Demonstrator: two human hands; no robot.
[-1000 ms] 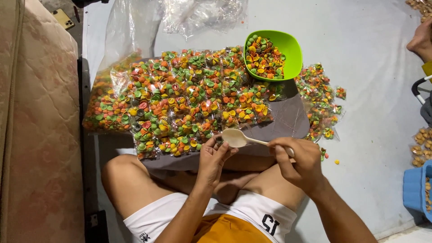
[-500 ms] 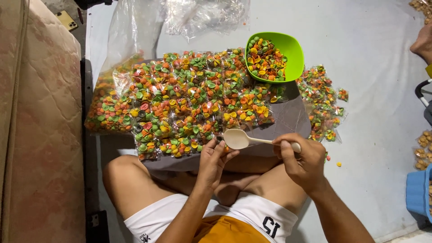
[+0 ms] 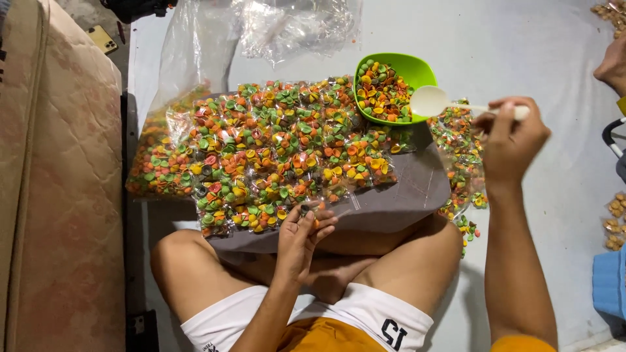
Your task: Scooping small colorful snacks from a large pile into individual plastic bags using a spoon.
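Observation:
My right hand (image 3: 512, 137) grips a white plastic spoon (image 3: 433, 101) by its handle, the empty bowl hovering at the right rim of a green bowl (image 3: 417, 68) full of small orange, green and yellow crackers. My left hand (image 3: 301, 238) rests at the near edge of a grey board (image 3: 398, 195) on my crossed legs, pinching a small clear packet with fingers closed. Several filled clear packets of coloured crackers (image 3: 274, 150) cover the board.
More filled packets (image 3: 460, 153) lie on the white floor right of the board. An empty clear plastic bag (image 3: 287, 26) lies beyond. A mattress (image 3: 59, 195) runs along the left. Another person's hand (image 3: 613, 65) shows at the right edge, near a blue tub (image 3: 610, 283).
My right hand has lifted the spoon from in front of my lap up and right to the green bowl. The left hand stays at the board's near edge.

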